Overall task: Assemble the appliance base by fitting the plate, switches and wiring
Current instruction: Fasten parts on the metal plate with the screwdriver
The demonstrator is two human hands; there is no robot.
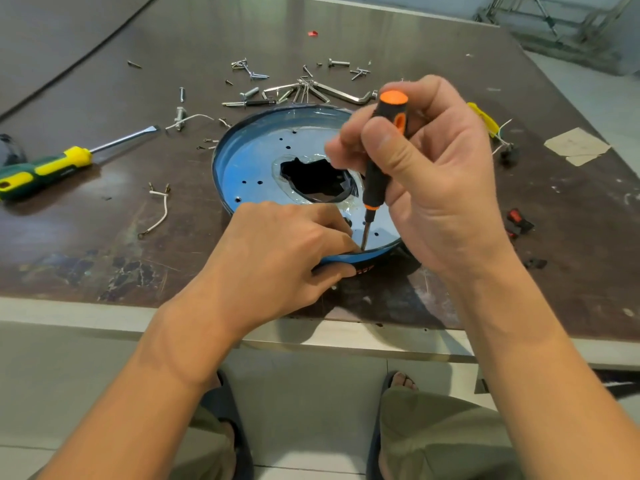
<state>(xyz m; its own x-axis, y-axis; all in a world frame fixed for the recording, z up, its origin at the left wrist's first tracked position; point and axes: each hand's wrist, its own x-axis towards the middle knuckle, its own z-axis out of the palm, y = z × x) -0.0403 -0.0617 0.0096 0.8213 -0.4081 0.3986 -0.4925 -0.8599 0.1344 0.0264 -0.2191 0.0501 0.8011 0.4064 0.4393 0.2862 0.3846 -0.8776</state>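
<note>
The blue plate point(249, 168), round with a dark central opening, is laid flat near the front edge of the bench point(104, 244). Its rim at 6 o'clock is gripped by the left hand point(277, 258), the fingers point(329, 220) curled over the top and the thumb tucked beneath. An orange-and-black screwdriver point(377, 178) is held upright in the curled fingers of the right hand point(436, 174), its tip set at the plate's edge just beside the left fingertips.

A green-and-yellow screwdriver point(52, 168) is seen at 9 o'clock from the plate, loose screws point(249, 72) and hex keys point(339, 93) at 12 o'clock, red rocker switches point(517, 221) at 4 o'clock, and a white wire point(159, 213) at 8 o'clock. The dark bench top is worn and scuffed; pale floor tiles point(311, 393) are visible below.
</note>
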